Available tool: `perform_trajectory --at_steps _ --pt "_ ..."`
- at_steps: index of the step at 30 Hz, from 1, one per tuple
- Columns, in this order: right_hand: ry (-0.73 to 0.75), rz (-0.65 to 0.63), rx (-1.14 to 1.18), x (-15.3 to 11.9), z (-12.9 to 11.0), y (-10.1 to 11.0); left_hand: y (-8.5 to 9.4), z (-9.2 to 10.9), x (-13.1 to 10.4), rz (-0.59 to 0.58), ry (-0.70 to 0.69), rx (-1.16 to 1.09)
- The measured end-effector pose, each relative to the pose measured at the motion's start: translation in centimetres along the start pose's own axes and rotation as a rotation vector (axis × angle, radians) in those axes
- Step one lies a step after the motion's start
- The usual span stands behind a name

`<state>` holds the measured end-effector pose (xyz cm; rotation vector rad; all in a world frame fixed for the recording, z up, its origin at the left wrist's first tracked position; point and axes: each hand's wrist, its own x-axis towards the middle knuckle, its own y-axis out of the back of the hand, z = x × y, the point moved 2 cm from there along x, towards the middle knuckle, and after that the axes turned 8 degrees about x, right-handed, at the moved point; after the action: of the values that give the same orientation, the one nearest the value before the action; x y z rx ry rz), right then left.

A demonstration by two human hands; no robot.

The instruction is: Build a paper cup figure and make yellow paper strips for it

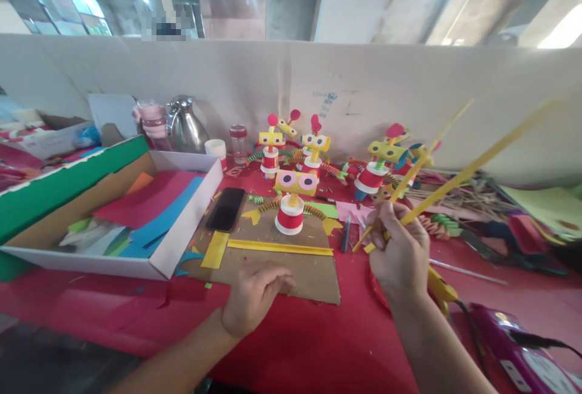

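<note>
My right hand (402,251) is raised over the right side of the table, closed around two long yellow paper strips (439,191) whose far ends point up and to the right. Near the front edge of a brown cardboard sheet (313,276), my left hand (259,297) is loosely closed, with nothing visible in it. A folded yellow paper strip (279,247) lies across the cardboard, beside a short yellow paper piece (214,250). Behind them stands a paper-cup figure (290,215) with a yellow tube head, pink-ringed eyes and springy folded arms.
An open box of coloured paper (161,257) stands left, near a black phone (226,209). More paper-cup figures (373,176) stand behind, with a steel jug (187,124) and paper cup (216,151). A yellow glue gun (441,288) and purple device (522,345) lie right.
</note>
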<state>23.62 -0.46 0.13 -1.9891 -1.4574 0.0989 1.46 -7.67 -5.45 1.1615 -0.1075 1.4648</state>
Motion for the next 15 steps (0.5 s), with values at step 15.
perform_trajectory --at_steps 15 --pt "-0.596 -0.925 -0.223 -5.8 3.8 -1.4 0.1 3.2 1.9 0.010 0.643 -0.541"
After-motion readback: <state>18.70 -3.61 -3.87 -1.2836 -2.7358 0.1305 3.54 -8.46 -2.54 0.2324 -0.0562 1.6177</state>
